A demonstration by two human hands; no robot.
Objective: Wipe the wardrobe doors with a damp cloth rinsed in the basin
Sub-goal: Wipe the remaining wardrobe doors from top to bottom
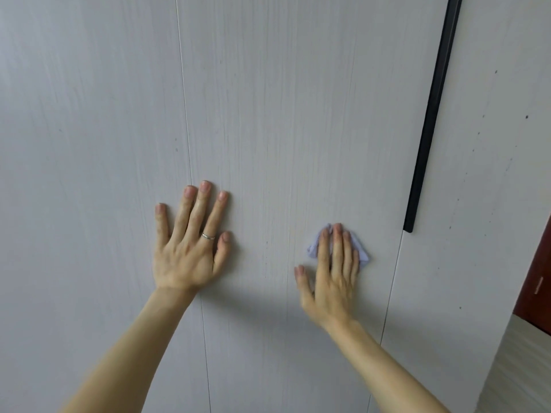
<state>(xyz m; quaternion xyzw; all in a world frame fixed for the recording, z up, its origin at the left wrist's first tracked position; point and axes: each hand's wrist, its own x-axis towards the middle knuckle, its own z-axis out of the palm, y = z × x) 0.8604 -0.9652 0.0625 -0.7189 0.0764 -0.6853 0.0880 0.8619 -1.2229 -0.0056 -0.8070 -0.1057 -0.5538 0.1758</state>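
Straight ahead: wardrobe doors (298, 70) fill almost my whole feed, pale grey-white panels with a fine upright grain.
Seams: one thin seam (185, 114) runs down left of centre. A second seam (393, 278) drops from the foot of the handle. The middle door (283, 144) lies between them.
Handle: a long black handle (432, 114) stands as a slim upright bar at the right edge of the middle door. Its foot is about level with the right fingertips.
Left hand: the left hand (187, 251) lies flat on the wood, fingers straight and spread, holding nothing. It straddles the left seam, and I can see a ring (208, 236) on one finger.
Right hand: the right hand (331, 278) is flat too, fingers straight and close together, pressing the cloth against the middle door. The thumb sticks out to the left, and the hand looks slightly blurred to me.
Cloth: a small pale lilac cloth (362, 253) sits under the right fingers, its corners poking out on both sides. It is low on the middle door, near the right seam.
Marks: small dark specks (526, 116) dot the right door (492, 189).
Shadow: a soft shadow (253, 308) spreads over the doors beneath the wrists.
Room: at the far right edge I see a strip of dark red-brown wood (533, 278), with a pale ribbed surface (521, 368) below it. I cannot tell what either one is.
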